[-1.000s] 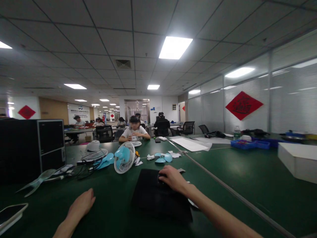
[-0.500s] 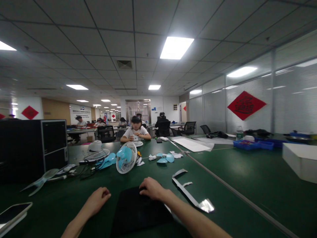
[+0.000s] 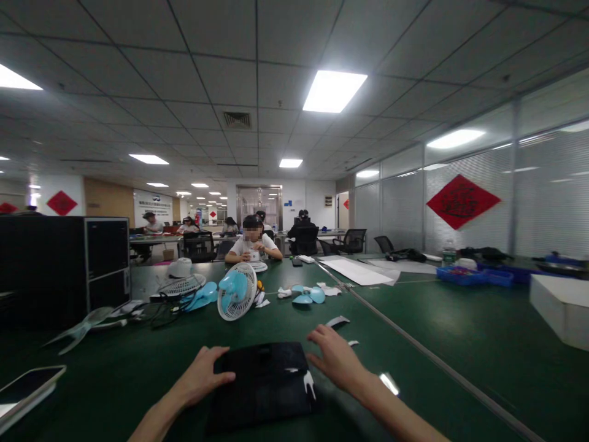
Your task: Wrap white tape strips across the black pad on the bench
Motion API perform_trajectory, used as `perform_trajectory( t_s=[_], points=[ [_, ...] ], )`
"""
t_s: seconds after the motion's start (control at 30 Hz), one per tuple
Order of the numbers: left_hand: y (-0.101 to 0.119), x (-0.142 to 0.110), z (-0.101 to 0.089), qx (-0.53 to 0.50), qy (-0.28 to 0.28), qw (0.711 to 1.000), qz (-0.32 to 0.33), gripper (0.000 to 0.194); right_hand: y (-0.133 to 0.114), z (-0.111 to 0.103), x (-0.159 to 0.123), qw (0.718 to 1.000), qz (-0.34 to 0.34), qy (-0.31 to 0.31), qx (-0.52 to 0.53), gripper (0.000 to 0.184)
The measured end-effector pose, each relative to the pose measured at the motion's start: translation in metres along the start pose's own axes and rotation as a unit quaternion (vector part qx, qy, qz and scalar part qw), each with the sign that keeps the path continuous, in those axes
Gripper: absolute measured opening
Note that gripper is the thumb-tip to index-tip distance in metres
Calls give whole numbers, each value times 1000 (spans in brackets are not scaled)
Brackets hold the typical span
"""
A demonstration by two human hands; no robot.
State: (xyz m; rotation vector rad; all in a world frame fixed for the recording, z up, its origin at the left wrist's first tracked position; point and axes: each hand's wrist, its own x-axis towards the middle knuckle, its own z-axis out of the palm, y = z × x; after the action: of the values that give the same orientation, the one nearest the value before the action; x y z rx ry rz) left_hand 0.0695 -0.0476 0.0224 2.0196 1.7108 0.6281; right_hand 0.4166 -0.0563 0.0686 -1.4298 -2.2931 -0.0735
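From the blue-and-white fan, the black case lies toward you; your left hand is nearer, thumb over its edge, hold unclear; your right hand, fingers spread, seemingly empty, is just beside it.

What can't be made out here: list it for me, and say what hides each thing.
All in the head view:
Black flat item: underside hidden by its own top.
Left hand: its back hides whether it grips or merely touches that item.
Right hand: palm hidden by its own back.
Phone-like device: cut off by the left edge.
Wall sign: lettering too small to read.
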Motion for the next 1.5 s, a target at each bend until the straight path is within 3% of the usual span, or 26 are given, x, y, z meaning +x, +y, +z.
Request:
perform_trajectory(
  t_s=[0.1,0.23,0.43,0.63,0.8,0.9,1.0,1.1,1.23,1.4,1.5],
  points=[
    [2,0,1,0,10,1000,10,79,30,-12,-31,997,78,5,-30,30],
    [5,-1,0,11,1,1000,16,78,53,-16,-62,991,127,6,-51,31],
    [2,0,-2,31,-11,999,24,80,52,-12,-69,986,139,-39,-80,15],
    [7,-2,-3,26,-15,999,18,82,49,-14,-67,987,133,-32,-83,25],
    [9,-4,-3,16,-6,1000,20,80,62,-22,-68,984,151,28,-94,27],
    [9,-4,-3,15,2,1000,24,78,72,-28,-70,977,173,97,-83,28],
    [11,-4,-2,26,8,999,26,76,74,-37,-70,970,168,178,-20,27],
    [10,-4,-1,28,8,999,31,76,63,-49,-67,966,127,208,87,29],
    [1,1,-3,11,37,998,44,71,34,-69,-57,951,93,167,241,29],
    [7,2,-26,-78,185,977,71,55,2,-76,-36,899,68,31,431,29],
    [27,-11,-37,-176,137,972,74,61,-7,-65,-21,866,58,-53,494,24]
  ],
)
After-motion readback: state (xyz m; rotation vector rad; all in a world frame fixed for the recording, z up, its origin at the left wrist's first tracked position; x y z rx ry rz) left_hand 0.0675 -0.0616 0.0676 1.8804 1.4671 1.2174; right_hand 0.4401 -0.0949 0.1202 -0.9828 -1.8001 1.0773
